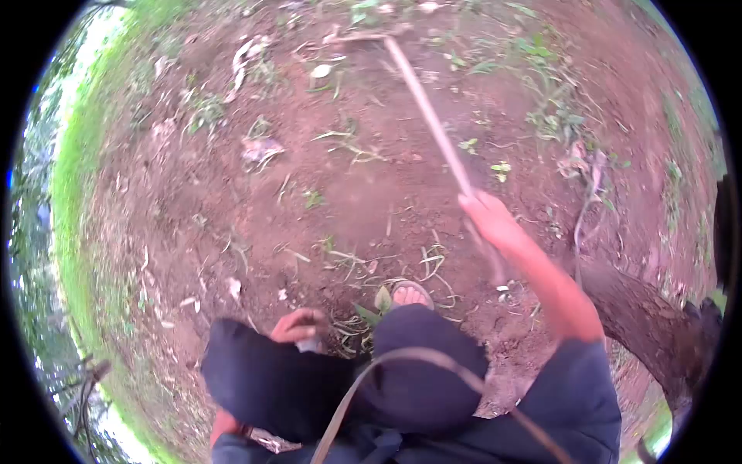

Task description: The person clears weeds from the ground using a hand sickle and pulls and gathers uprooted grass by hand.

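My right hand (pixel 488 218) is wrapped round a long, pale wooden stick (pixel 429 116), gripping it near its lower end. The stick slants up and left over the soil, and a thin bent end (pixel 359 37) points left at its tip, resting on or just above the ground; I cannot tell which. Beside my left knee, my left hand (pixel 297 325) hangs low with its fingers loosely bent and apart, nothing clearly held. A small pale patch below it is too blurred to name. Cut weeds (pixel 352 332) lie on the soil just right of that hand.
Reddish bare soil (pixel 371 193) spreads ahead, with scattered weeds (pixel 553 116) and dry leaves (pixel 261 151). A thick brown trunk or log (pixel 645 317) is close on my right. My sandalled foot (pixel 411 294) shows between the knees. A strap (pixel 417 354) crosses my lap.
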The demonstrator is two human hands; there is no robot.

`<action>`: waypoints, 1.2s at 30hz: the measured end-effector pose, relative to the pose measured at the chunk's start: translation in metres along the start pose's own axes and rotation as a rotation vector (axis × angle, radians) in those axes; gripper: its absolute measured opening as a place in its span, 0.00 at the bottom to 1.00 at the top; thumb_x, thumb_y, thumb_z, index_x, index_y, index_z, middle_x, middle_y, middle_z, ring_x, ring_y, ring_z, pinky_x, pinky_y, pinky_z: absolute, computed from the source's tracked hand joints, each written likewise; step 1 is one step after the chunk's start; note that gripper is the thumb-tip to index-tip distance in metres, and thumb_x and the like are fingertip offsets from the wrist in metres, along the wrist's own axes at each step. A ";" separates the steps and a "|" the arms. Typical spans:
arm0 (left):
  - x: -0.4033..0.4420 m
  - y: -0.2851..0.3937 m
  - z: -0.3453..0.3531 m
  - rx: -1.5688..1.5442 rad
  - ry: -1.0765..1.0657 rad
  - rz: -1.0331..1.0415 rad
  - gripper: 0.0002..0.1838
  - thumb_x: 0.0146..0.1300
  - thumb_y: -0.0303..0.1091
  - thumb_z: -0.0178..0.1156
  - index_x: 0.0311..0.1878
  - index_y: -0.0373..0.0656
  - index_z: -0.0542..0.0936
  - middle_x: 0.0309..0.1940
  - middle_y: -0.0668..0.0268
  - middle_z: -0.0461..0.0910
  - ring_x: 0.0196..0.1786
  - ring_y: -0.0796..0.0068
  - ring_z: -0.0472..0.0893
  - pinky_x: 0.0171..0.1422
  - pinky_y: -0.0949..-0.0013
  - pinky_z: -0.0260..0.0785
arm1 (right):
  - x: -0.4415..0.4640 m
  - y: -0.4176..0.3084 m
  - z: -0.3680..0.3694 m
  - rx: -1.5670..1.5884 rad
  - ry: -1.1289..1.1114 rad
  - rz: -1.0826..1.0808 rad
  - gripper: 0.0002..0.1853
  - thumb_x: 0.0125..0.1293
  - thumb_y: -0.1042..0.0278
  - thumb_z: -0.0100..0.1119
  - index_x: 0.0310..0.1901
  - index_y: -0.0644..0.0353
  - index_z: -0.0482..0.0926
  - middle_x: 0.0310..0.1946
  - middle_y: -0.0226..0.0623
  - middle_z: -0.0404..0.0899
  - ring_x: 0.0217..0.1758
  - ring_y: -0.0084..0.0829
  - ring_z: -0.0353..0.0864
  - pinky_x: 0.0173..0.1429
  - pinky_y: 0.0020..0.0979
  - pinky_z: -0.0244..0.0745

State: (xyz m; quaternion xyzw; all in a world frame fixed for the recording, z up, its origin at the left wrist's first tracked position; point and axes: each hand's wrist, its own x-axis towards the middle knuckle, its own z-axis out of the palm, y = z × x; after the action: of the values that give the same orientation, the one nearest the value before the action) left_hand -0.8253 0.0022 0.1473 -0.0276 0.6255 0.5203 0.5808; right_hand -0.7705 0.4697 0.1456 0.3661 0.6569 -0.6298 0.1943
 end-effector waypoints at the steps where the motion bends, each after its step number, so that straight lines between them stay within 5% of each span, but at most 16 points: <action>1: -0.009 0.030 0.014 0.089 -0.127 -0.047 0.22 0.62 0.32 0.61 0.59 0.39 0.75 0.54 0.58 0.78 0.58 0.67 0.77 0.63 0.63 0.66 | 0.021 -0.011 0.006 0.064 -0.034 0.038 0.15 0.71 0.51 0.52 0.44 0.55 0.70 0.23 0.25 0.68 0.20 0.20 0.68 0.20 0.27 0.66; 3: -0.023 0.065 0.036 0.286 -0.090 0.095 0.20 0.61 0.34 0.60 0.57 0.42 0.77 0.54 0.57 0.77 0.58 0.68 0.76 0.64 0.63 0.66 | 0.060 -0.004 0.025 0.306 -0.083 -0.016 0.14 0.71 0.55 0.53 0.43 0.57 0.68 0.24 0.26 0.69 0.20 0.21 0.67 0.20 0.27 0.68; 6: -0.022 0.098 0.041 0.327 0.047 0.065 0.27 0.55 0.48 0.61 0.51 0.36 0.79 0.48 0.59 0.81 0.55 0.67 0.77 0.64 0.64 0.64 | 0.078 0.004 0.037 0.268 -0.023 -0.026 0.14 0.72 0.54 0.52 0.43 0.58 0.69 0.23 0.27 0.68 0.19 0.20 0.67 0.20 0.25 0.67; 9: 0.000 0.160 0.056 0.310 0.124 0.210 0.13 0.64 0.31 0.62 0.51 0.48 0.81 0.54 0.58 0.76 0.59 0.68 0.76 0.63 0.63 0.67 | 0.027 0.030 0.034 0.302 -0.070 -0.040 0.16 0.73 0.51 0.49 0.40 0.58 0.70 0.19 0.24 0.68 0.16 0.19 0.66 0.17 0.25 0.64; 11: 0.031 0.165 0.045 0.487 -0.208 0.052 0.17 0.59 0.35 0.66 0.51 0.42 0.80 0.50 0.61 0.79 0.56 0.68 0.77 0.63 0.64 0.66 | -0.019 0.056 0.030 0.283 0.029 0.070 0.18 0.73 0.49 0.48 0.37 0.57 0.71 0.17 0.23 0.68 0.14 0.19 0.66 0.17 0.25 0.62; 15: 0.069 0.156 0.033 0.485 -0.377 0.034 0.22 0.58 0.38 0.67 0.53 0.37 0.78 0.46 0.61 0.80 0.53 0.69 0.77 0.61 0.65 0.67 | -0.122 0.141 0.028 0.196 0.184 0.272 0.16 0.75 0.51 0.46 0.38 0.56 0.71 0.20 0.25 0.70 0.19 0.20 0.69 0.21 0.26 0.64; 19: 0.093 0.180 0.051 0.489 -0.454 -0.231 0.22 0.60 0.39 0.65 0.54 0.38 0.77 0.47 0.59 0.80 0.54 0.67 0.78 0.60 0.61 0.70 | -0.172 0.152 0.034 0.114 0.256 0.310 0.19 0.74 0.49 0.45 0.41 0.60 0.72 0.22 0.31 0.73 0.23 0.27 0.73 0.26 0.32 0.69; 24: 0.150 0.159 0.058 0.945 -0.638 0.155 0.24 0.60 0.44 0.64 0.55 0.40 0.76 0.47 0.54 0.80 0.53 0.59 0.80 0.59 0.60 0.71 | -0.105 0.143 0.023 -0.157 0.393 0.222 0.22 0.74 0.48 0.45 0.41 0.64 0.71 0.23 0.37 0.74 0.25 0.33 0.77 0.30 0.39 0.73; 27: 0.175 0.146 0.067 0.997 -0.645 0.078 0.25 0.58 0.44 0.65 0.55 0.40 0.77 0.48 0.57 0.80 0.53 0.63 0.79 0.59 0.60 0.70 | -0.065 0.050 -0.015 0.364 0.263 0.280 0.21 0.74 0.48 0.46 0.37 0.61 0.70 0.21 0.33 0.73 0.16 0.28 0.72 0.20 0.34 0.70; 28: 0.182 0.140 0.068 1.025 -0.665 0.100 0.24 0.60 0.44 0.63 0.55 0.42 0.76 0.48 0.53 0.79 0.52 0.54 0.80 0.58 0.58 0.71 | -0.046 0.036 -0.022 0.488 0.260 0.254 0.18 0.73 0.49 0.48 0.36 0.58 0.70 0.21 0.30 0.71 0.14 0.24 0.68 0.15 0.31 0.66; 30: 0.191 0.136 0.060 1.187 -0.707 0.172 0.25 0.59 0.44 0.64 0.56 0.41 0.75 0.48 0.54 0.78 0.52 0.55 0.79 0.58 0.58 0.71 | -0.040 0.025 -0.026 0.626 0.285 0.196 0.16 0.72 0.50 0.51 0.35 0.56 0.71 0.21 0.28 0.70 0.11 0.21 0.64 0.11 0.27 0.62; 34: 0.191 0.127 0.022 1.301 -0.717 0.456 0.25 0.58 0.45 0.64 0.55 0.41 0.75 0.47 0.54 0.77 0.50 0.51 0.78 0.54 0.57 0.72 | -0.095 0.055 0.000 0.276 0.387 0.169 0.17 0.71 0.53 0.47 0.35 0.60 0.71 0.19 0.31 0.72 0.17 0.24 0.72 0.20 0.30 0.67; 36: 0.200 0.106 -0.007 1.282 -0.690 0.580 0.24 0.58 0.45 0.64 0.54 0.42 0.76 0.46 0.55 0.78 0.47 0.51 0.79 0.51 0.55 0.73 | -0.143 0.115 0.043 0.082 0.425 0.172 0.16 0.72 0.54 0.47 0.40 0.62 0.71 0.31 0.40 0.73 0.27 0.36 0.74 0.28 0.38 0.68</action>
State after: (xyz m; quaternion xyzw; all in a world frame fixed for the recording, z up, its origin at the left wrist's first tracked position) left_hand -0.9628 0.1597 0.0609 0.6408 0.5701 0.1677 0.4861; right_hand -0.6023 0.3868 0.1634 0.5526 0.6234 -0.5459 0.0895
